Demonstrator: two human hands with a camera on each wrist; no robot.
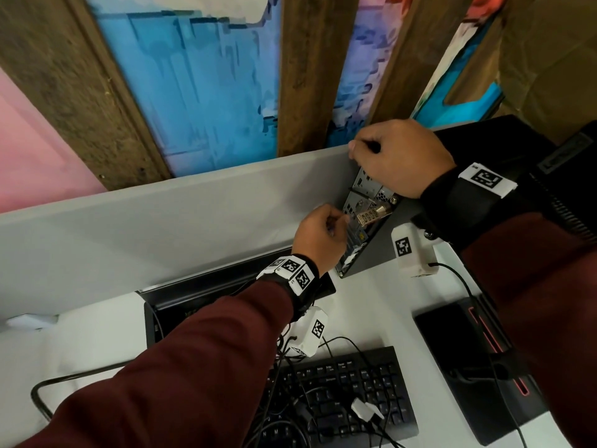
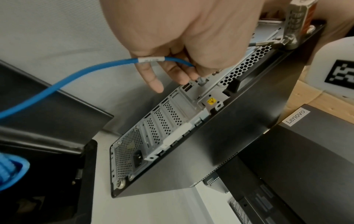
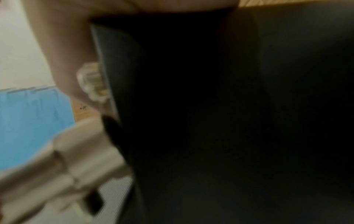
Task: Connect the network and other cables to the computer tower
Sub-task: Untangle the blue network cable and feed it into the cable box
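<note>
The black computer tower [image 1: 378, 250] stands on the white desk with its perforated rear panel [image 2: 153, 128] turned toward the grey partition. My left hand [image 1: 342, 221] pinches the plug end of a blue network cable [image 2: 76, 75] and holds it against the upper ports of the rear panel, beside the USB sockets [image 2: 186, 87]. The plug itself is mostly hidden by my fingers [image 2: 153, 80]. My right hand [image 1: 355, 150] grips the tower's top rear corner. A brass combination lock [image 1: 371, 216] hangs from the panel between the two hands. The right wrist view is blurred and mostly filled by the tower's dark side [image 3: 229, 121].
A black keyboard [image 1: 349, 392] lies near the front under tangled black cables [image 1: 290, 376] and a loose white plug [image 1: 365, 412]. A black cable box [image 1: 193, 295] sits left of the tower. A black device with red stripes [image 1: 468, 350] and a Lenovo monitor [image 2: 306, 151] stand on the right.
</note>
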